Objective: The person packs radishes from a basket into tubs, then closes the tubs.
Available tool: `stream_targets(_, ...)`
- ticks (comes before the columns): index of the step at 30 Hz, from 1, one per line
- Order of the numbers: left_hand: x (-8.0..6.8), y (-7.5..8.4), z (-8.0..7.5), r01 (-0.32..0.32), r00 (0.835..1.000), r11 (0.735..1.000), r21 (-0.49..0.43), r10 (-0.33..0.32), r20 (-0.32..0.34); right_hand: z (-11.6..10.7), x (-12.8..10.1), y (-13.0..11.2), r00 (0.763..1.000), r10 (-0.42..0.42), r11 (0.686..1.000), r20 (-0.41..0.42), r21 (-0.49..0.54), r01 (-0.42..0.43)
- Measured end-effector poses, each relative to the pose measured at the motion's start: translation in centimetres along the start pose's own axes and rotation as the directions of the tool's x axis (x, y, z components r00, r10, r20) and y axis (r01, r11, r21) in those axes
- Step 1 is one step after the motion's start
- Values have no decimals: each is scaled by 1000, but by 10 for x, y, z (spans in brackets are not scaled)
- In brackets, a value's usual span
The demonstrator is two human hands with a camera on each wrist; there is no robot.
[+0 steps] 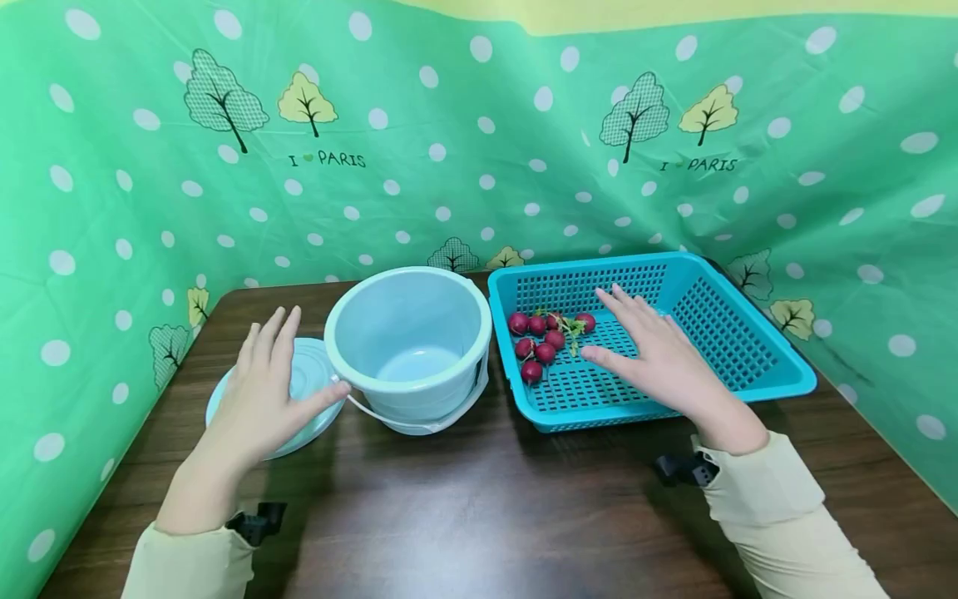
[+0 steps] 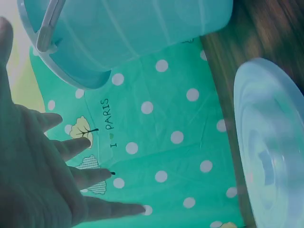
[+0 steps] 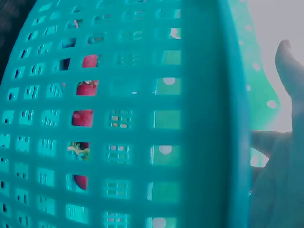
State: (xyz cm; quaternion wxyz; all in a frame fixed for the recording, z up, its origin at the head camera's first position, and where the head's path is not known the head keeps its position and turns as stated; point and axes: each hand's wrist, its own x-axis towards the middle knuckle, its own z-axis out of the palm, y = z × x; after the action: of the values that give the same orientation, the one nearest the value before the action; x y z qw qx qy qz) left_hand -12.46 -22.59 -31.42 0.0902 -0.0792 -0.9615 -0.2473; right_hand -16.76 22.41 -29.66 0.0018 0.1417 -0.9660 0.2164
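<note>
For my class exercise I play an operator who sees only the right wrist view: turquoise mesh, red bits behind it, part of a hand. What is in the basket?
Observer: A small bunch of radishes lies in the basket, with the right hand open over it.
Operator: What is beside the basket?
Observer: A pale blue bucket, upright, with nothing inside.
Operator: Has it a lid?
Observer: The lid lies flat on the table, left of the bucket.
Operator: And the other hand?
Observer: The left hand is open over the lid, thumb by the bucket's rim.

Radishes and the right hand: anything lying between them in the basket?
Nothing: the head view shows only bare basket mesh between the radishes and the open right hand.
</note>
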Motion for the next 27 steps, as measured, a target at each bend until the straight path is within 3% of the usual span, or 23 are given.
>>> stream_targets(4, 6, -1, -1, -9, 1000, 984, -177, 12, 13, -6, 4, -4, 999, -19, 998, 46, 64, 16)
stream_targets(11, 16, -2, 9, 6, 1000, 908, -419, -17, -21, -15, 10, -11, 993, -51, 984, 106, 176, 32)
stream_targets(19, 23, -3, 17, 47, 995, 852, -522, -87, -52, -27, 15, -21, 986, -93, 973, 136, 221, 62)
stream_targets(25, 28, -2, 22, 97, 987, 775, -624, -155, -39, -37, 28, -21, 982, -84, 981, 168, 187, 52)
stream_targets(27, 29, -2, 24, 110, 985, 761, -639, -169, -31, -39, 34, -19, 980, -80, 980, 183, 194, 44)
